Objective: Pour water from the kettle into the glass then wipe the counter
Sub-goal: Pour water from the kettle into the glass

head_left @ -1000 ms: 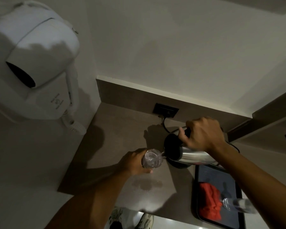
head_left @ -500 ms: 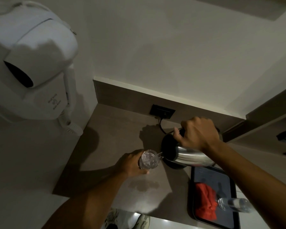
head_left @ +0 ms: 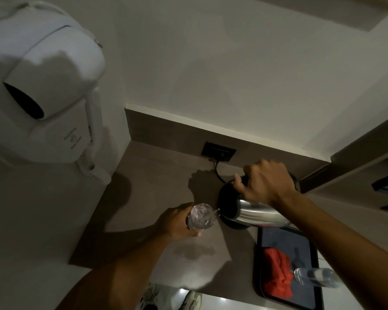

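Above the brown table (head_left: pixel 157 175), the left hand (head_left: pixel 177 222) fingers wrap the glass (head_left: pixel 201 217), while the right hand (head_left: pixel 267 182) fingers grip the kettle (head_left: pixel 253 212), tilted long-axis leftward, spout touching the rim.

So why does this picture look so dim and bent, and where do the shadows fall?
Head view: dim light, with dark arm shadows across the counter; the wide lens bends the wall edges and swells the white hair dryer; glare streaks the tilted kettle, held by the right hand; the glass in the left hand glints.
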